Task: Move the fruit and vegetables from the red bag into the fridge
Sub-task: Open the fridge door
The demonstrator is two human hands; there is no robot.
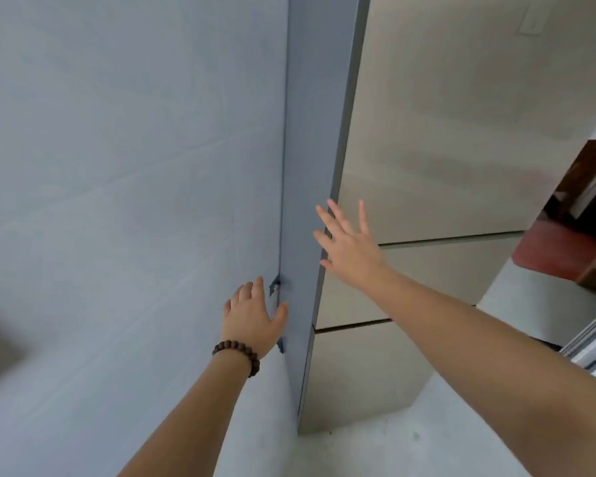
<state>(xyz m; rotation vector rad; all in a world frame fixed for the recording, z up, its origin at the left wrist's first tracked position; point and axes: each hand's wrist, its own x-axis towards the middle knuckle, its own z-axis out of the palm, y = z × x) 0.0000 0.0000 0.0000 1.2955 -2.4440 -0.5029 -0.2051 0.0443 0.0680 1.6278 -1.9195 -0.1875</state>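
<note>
The person stands close to a tall fridge [427, 149] whose pale, glossy front is fully closed; two dark horizontal seams divide it into an upper door and lower drawer fronts, so nothing of its inside or contents shows. The fridge's blue-grey side panel [307, 201] faces the camera edge-on, next to a pale blue wall [117, 166].

The right hand [348, 249] is spread wide, fingers straight and apart, at the front corner of the fridge where side panel meets door; whether the fingertips actually touch the edge is hard to tell through the blur. It holds nothing.

The left hand [252, 318] lies flat with relaxed fingers at the joint between wall and side panel, thumb on the panel, just below a small bracket [275, 286]. A dark beaded bracelet [238, 354] circles that wrist.

The red bag and the produce are out of view. At far right, a patch of red floor [554, 249] and dark wooden furniture [585, 187] show.
</note>
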